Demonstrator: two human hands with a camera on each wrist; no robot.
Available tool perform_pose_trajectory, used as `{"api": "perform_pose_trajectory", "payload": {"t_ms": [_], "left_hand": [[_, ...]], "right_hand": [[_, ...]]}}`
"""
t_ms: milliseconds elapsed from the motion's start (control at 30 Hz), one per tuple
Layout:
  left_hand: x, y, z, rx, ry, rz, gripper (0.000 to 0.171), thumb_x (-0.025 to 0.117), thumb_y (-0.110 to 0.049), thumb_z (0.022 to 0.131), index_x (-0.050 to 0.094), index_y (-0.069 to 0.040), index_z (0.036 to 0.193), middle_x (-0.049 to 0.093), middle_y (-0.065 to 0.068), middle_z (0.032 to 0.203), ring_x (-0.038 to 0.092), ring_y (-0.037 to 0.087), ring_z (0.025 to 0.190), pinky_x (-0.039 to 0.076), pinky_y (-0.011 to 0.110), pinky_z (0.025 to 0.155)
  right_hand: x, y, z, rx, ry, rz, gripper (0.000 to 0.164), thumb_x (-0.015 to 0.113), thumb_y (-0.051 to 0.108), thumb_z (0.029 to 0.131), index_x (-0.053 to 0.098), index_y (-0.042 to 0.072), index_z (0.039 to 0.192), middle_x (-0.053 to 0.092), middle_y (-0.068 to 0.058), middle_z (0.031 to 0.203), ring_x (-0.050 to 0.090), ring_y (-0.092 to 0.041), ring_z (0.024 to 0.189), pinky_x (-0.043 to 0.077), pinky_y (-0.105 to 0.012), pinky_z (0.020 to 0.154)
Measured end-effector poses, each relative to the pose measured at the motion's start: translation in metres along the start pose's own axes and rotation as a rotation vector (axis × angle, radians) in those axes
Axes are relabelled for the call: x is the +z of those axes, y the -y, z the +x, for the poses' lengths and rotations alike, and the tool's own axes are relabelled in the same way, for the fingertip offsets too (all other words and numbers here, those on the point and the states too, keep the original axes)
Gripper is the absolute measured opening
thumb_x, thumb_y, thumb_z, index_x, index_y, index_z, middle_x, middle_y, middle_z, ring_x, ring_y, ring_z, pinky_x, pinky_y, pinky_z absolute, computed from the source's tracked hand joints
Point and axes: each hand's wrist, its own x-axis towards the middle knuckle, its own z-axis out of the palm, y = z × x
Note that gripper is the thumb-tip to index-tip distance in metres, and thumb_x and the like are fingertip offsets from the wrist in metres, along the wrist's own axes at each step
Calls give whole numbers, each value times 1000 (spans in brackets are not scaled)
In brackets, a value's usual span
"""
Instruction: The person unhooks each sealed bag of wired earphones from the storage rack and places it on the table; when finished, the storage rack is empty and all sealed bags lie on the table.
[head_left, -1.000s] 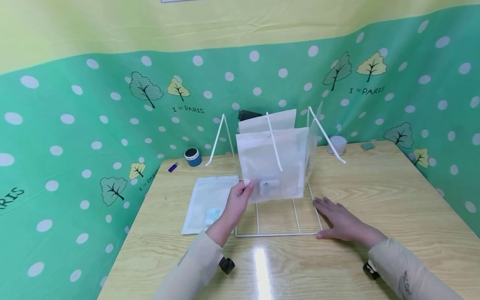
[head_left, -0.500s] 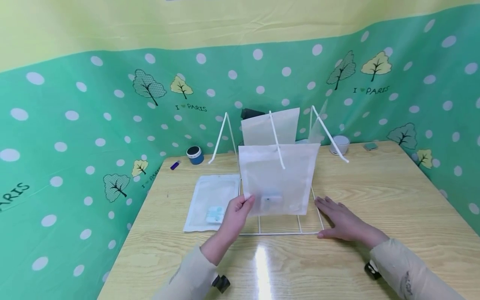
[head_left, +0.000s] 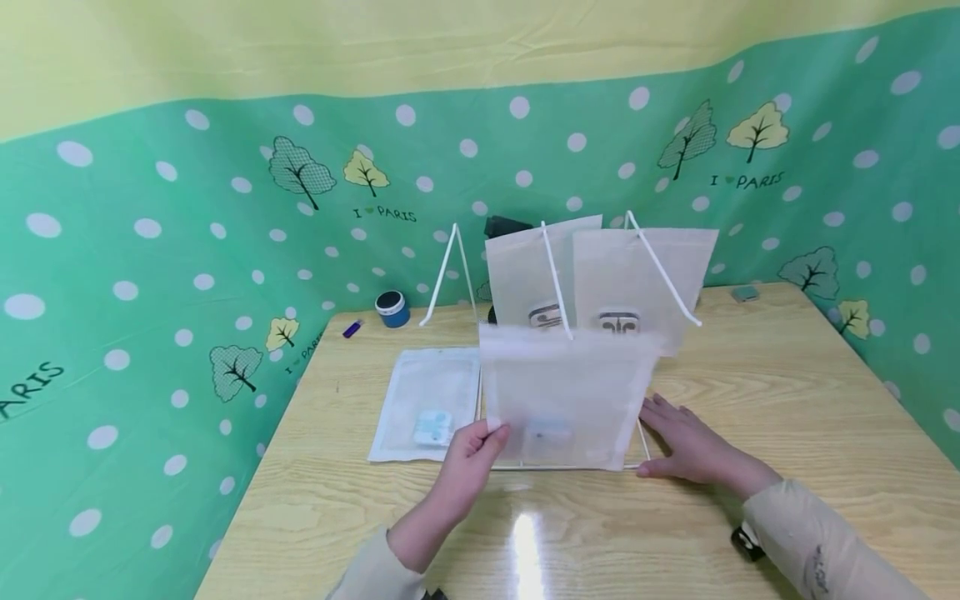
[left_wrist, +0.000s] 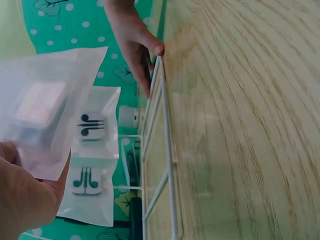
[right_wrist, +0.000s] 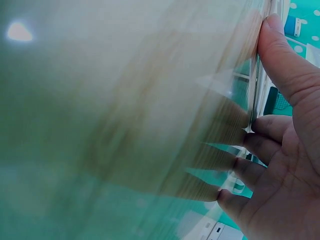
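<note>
Left hand [head_left: 471, 458]: fingers pinch translucent white rectangular plastic pouch [head_left: 566, 396]. Right hand [head_left: 688, 446]: fingers spread, touching white wire rack [left_wrist: 170, 165]. Likely unhooking; next calls for pulling clear.

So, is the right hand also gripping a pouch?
No, the right hand rests at the white wire rack, while the left hand grips a pouch.

The rack [left_wrist: 168, 145] is white, the table [head_left: 600, 533] wood-grained.

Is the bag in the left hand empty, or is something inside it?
Not empty: a small box shows dimly through the bag.
</note>
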Motion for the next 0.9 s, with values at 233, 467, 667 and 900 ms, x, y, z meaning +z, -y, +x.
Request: {"api": "perform_pose_trajectory", "payload": {"t_ms": [233,467,667,900], "left_hand": [[-9,-13,-12,92,106,-84,28,52,-6,99,50,12,77,46,-8,70,46,7,71,43,21,70],[-44,-43,-16,312,111,-191,28,46,-1,100,68,-16,92,70,-10,109,64,9,104,47,28,94],[-88,-67,-17,426,101,-359,31,44,1,101,70,-17,98,70,-7,107,63,8,101,47,25,92],[-142,-79,-22,462,34,-463,27,40,-2,103,65,-7,96,69,0,109,64,12,100,51,25,83]], "right_hand": [[4,-5,0,-32,-57,-12,96,79,57,70,46,-1,139,44,-29,142,41,-47,129,29,-73,97],[0,-2,0,-20,7,-22,99,76,54,76,38,-9,143,34,-30,149,27,-54,135,25,-71,102],[-1,-1,1,-7,25,-15,101,75,56,76,37,-9,144,34,-28,150,26,-53,136,23,-70,104],[0,-2,1,-4,31,-15,102,75,57,76,37,-8,144,33,-28,150,26,-53,136,22,-70,104]]}}
